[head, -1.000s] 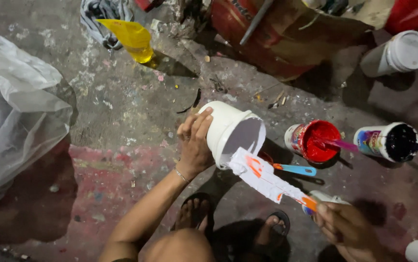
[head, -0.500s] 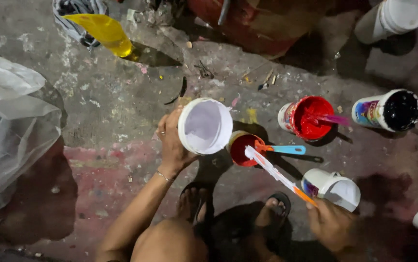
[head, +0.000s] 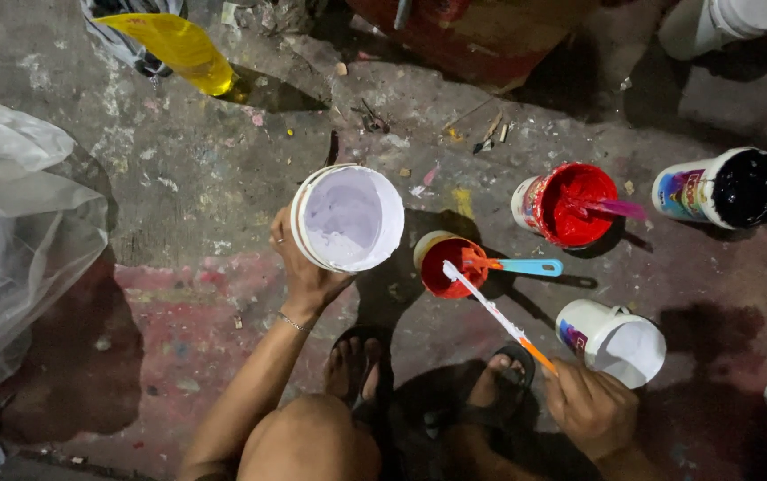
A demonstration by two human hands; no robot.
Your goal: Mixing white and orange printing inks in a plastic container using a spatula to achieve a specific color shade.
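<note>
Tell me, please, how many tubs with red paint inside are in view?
2: a small tub beside the white bucket held by the left hand, and a larger tub further right. Others may lie outside the frame.

Six paint tubs [head: 349, 218], two spatulas [head: 490, 307], one yellow funnel [head: 174, 40]

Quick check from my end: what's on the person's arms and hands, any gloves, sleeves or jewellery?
No gloves or sleeves: both forearms are bare. The left hand has a ring on one finger and a thin chain bracelet at the wrist. The right hand shows nothing worn.
</note>
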